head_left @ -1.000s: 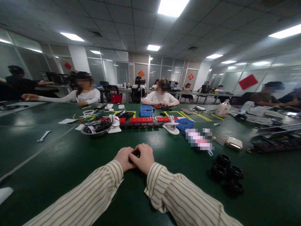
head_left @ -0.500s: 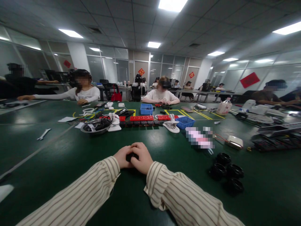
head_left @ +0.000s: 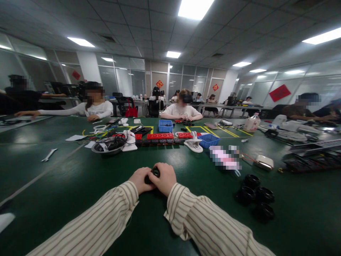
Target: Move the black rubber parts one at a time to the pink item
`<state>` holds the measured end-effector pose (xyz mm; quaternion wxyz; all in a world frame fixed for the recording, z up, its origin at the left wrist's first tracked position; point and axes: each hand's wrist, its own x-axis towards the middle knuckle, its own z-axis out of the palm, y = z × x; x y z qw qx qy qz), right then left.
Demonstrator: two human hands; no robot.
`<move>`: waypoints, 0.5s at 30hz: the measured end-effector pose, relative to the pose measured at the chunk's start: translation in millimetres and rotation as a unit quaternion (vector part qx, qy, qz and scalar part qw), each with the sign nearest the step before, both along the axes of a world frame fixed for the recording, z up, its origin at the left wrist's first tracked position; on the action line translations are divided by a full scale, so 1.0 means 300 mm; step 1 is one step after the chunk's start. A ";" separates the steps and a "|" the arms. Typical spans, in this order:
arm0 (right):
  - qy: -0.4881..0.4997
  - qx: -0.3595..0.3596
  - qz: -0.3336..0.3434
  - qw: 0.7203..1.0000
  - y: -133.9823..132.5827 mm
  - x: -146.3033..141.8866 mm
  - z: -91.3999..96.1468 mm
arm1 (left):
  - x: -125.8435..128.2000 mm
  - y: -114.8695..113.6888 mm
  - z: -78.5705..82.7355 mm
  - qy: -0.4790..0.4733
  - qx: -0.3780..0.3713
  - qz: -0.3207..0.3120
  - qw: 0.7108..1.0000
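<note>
Just above the green tabletop [head_left: 106, 188], my left hand [head_left: 140, 180] and my right hand [head_left: 165, 178] meet around a small black ring-shaped part [head_left: 156, 172]. Fingers of both hands are closed on it, so only its dark upper side with an opening shows; the underside is hidden. To the right stands a cluster of several black ring-shaped parts [head_left: 265, 195], glossy and hollow, similar in look to the held one.
Beyond my hands lie a metal bowl of black cables [head_left: 108, 146], white clip-on devices [head_left: 194, 143], red-and-black power strips [head_left: 160, 136] and blue bins [head_left: 208, 140]. A wrench [head_left: 49, 155] rests at left. A metallic box [head_left: 263, 162] sits at right. Co-workers [head_left: 182, 110] sit across the table.
The black part has been turned between my hands, so its opening now shows. My right hand has shifted slightly right, and its fingers have moved on the part.
</note>
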<state>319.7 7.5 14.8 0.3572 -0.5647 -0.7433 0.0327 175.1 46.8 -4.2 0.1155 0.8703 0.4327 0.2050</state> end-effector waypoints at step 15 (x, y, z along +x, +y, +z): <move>0.108 -0.058 -0.060 0.991 0.077 0.034 -0.072 | -0.036 0.039 -0.040 -0.030 0.010 0.019 0.999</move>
